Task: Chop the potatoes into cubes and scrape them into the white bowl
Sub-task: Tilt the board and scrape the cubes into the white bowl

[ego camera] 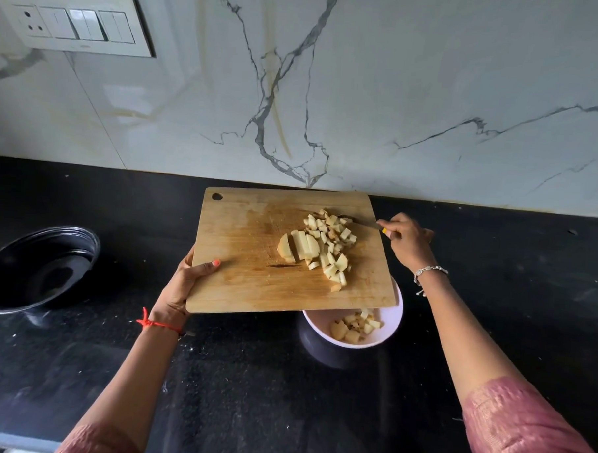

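Cutting board (255,258) hides white bowl's (391,319) far rim; knife blade (361,223) barely visible

Soft, even light, fairly bright. The pale wall (416,94) shows faint glare at left; the black counter (249,395) is dark with a dull sheen. The board (248,258) throws a soft shadow over the bowl (391,328). Wide-angle distortion bows the counter's far edge and stretches the near corners. Focus is sharp.
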